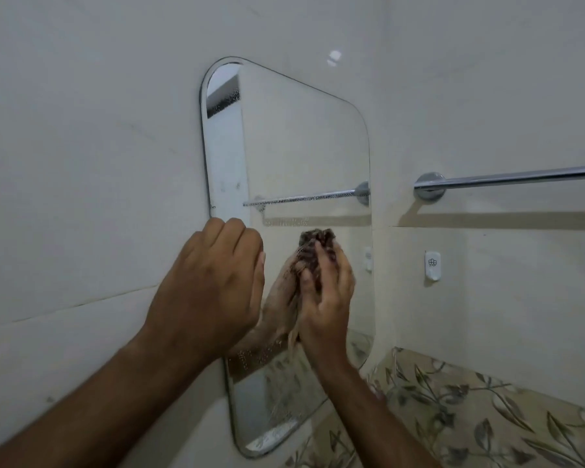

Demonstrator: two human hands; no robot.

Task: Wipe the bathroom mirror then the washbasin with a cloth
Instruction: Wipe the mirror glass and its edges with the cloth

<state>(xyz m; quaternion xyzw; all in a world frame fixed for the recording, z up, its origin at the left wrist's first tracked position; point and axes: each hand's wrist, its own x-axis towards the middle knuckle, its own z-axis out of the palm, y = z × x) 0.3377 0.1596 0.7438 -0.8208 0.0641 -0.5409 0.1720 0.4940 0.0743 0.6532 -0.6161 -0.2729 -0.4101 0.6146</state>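
A frameless mirror point(301, 140) with rounded corners hangs on the pale tiled wall, with water droplets on its lower part. My right hand point(328, 298) presses a dark, bunched cloth point(313, 246) flat against the glass near the mirror's middle right. My left hand point(213, 285) rests with curled fingers against the mirror's left edge, holding nothing. The washbasin is out of view.
A chrome towel rail point(507, 182) runs along the right wall at mirror height, and its reflection shows in the glass. Below it sticks a small white wall hook point(432, 265). A band of leaf-patterned tiles point(487, 410) fills the lower right.
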